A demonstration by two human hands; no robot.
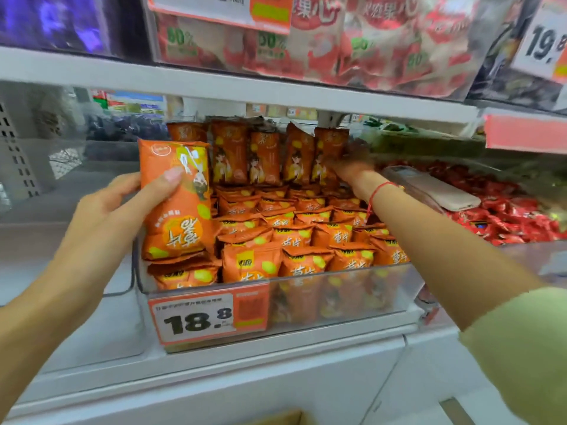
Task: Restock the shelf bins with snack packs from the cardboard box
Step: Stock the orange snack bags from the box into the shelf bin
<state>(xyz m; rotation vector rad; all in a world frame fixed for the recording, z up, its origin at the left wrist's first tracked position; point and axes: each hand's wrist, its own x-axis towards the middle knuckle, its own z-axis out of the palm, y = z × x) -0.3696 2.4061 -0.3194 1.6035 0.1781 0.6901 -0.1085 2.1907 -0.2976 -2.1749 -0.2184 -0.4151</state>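
White store shelving fills the frame, with a clear shelf bin [352,289] at centre carrying a price tag [196,317] reading 18.8. Its front rows hold small orange snack packs [294,237] lying in tiers; a row of taller packs [264,154] stands upright at the back. The left hand [122,207] grips a large orange pack [178,200] at the bin's left edge, thumb across its front. The right hand [349,167] reaches to the standing row, too blurred to tell how its fingers lie. Likely risk: a nudge there could topple the upright packs forward. To the right, a neighbouring bin holds red packs [506,216] with a phone [435,188] lying on them. The cardboard box is barely visible at the bottom edge.
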